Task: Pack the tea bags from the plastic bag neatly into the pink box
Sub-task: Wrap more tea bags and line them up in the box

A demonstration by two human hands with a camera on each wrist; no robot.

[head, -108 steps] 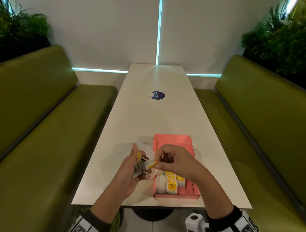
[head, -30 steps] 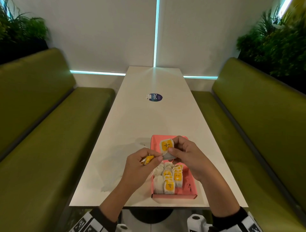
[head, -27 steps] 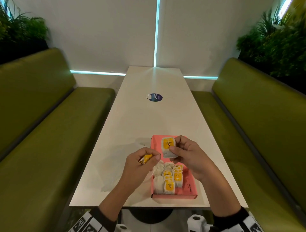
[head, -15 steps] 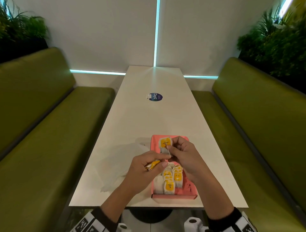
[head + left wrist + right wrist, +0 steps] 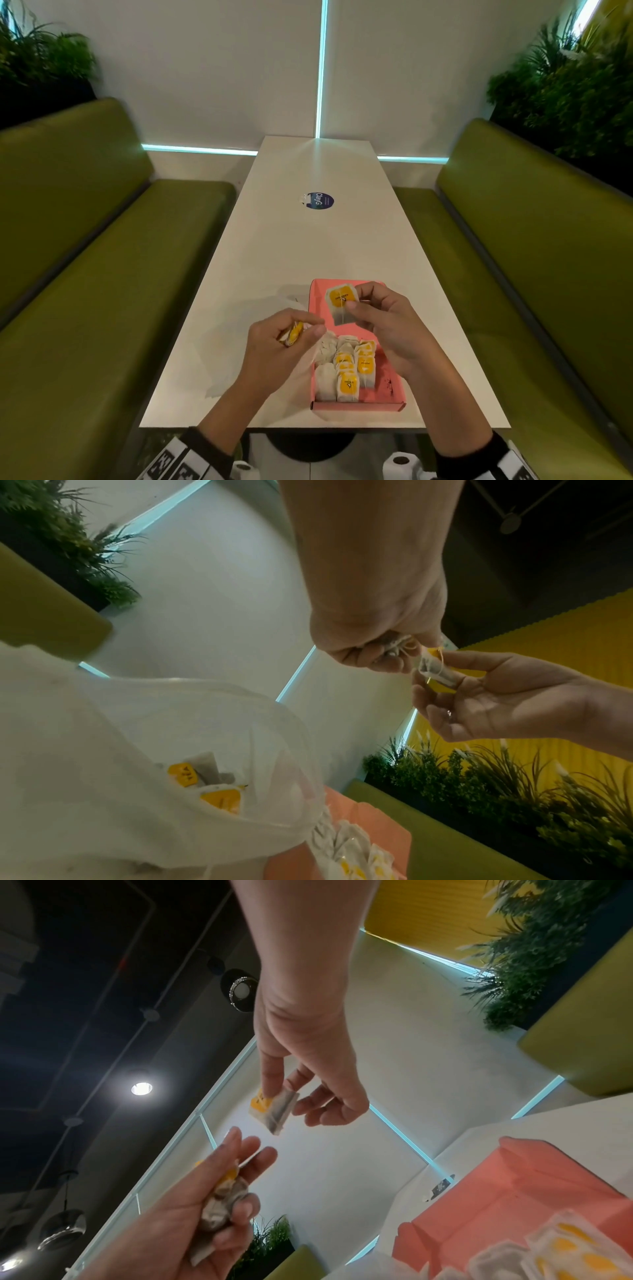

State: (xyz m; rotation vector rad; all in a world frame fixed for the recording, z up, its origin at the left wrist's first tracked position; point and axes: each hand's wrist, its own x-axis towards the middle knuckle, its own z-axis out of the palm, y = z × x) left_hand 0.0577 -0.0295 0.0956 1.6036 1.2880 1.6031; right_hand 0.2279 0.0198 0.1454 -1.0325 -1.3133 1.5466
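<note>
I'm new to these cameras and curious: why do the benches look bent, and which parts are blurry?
Head view: the wide lens bows the green benches outward; the centre is sharp. Right wrist view: the packed tea bags at the bottom edge are smeared. Left wrist view: the plastic bag looks hazy.

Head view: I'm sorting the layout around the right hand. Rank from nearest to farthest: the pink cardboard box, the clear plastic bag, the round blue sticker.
From the right hand:
1. Pink cardboard box, directly beneath it.
2. Clear plastic bag, left of the box.
3. Round blue sticker, far up the white table.
</note>
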